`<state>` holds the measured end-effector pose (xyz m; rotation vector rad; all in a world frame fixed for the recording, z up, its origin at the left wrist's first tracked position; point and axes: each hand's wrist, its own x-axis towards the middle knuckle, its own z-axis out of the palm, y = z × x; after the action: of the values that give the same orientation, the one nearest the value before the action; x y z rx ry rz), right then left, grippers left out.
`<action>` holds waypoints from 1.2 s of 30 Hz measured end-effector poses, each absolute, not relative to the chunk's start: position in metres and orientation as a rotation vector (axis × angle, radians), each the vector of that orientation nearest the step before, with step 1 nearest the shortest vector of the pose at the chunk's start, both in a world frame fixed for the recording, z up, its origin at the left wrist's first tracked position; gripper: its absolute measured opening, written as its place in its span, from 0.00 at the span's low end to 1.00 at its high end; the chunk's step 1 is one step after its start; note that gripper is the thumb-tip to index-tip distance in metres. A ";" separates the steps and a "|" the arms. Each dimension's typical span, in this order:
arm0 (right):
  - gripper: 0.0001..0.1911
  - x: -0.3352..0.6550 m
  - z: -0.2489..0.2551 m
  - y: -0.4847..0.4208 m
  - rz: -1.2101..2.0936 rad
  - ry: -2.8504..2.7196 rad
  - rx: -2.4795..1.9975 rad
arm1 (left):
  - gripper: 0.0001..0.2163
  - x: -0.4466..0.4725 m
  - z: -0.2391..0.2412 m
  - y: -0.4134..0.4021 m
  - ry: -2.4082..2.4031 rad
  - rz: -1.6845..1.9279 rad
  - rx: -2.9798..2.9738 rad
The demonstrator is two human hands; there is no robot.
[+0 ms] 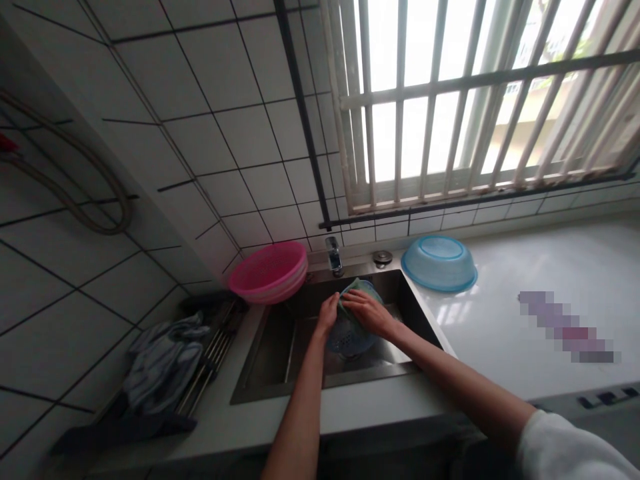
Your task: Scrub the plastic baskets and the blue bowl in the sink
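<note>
While both bare hands work over the steel sink (373, 375), the blue colander (346, 339) sits within its walls, tilted, with the perforated side partly showing below the fingers. The left hand (328, 315) is at the colander's left rim, its grip closed on that edge. The right hand (370, 312) lies across the green cloth (361, 287), which is draped over the far part of the colander; its fingers extend toward the left hand, and whether this grip is closed on the cloth or merely presses it cannot be told. Both forearms reach in from the near side, the right one emerging from a white sleeve (565, 447). Behind the sink stands the faucet (333, 253), with a round metal fitting (383, 258) to its right. At the sink's far left corner rests a pink basket (270, 273), its rim overhanging the basin. To the right, on the white desk (480, 350), a translucent blue bowl (440, 263) is placed upside down, just beside the sink; further right, a pixelated patch (565, 327) conceals whatever lies there. Left of the sink, a striped towel (167, 360) lies crumpled next to several metal rods (207, 370). A hose (113, 207) hangs in a loop against the tiled wall (250, 147), and a barred window (435, 87) admits strong daylight.
</note>
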<state>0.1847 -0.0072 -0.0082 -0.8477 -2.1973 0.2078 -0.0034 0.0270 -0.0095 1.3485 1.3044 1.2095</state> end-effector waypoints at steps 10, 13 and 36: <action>0.24 0.177 -0.014 0.004 0.272 -2.130 -1.020 | 0.18 -0.024 -0.010 0.029 1.400 1.238 1.284; 0.26 0.167 -0.013 -0.005 0.232 -2.273 -0.886 | 0.12 -0.032 -0.004 0.032 1.491 1.226 1.271; 0.26 0.189 -0.017 0.004 0.285 -2.045 -1.044 | 0.29 -0.017 -0.010 0.020 1.331 1.273 1.066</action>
<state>0.1887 0.0038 -0.0169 -1.0438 -2.0447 0.2850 -0.0173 0.0204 -0.0099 1.0658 1.3310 1.2730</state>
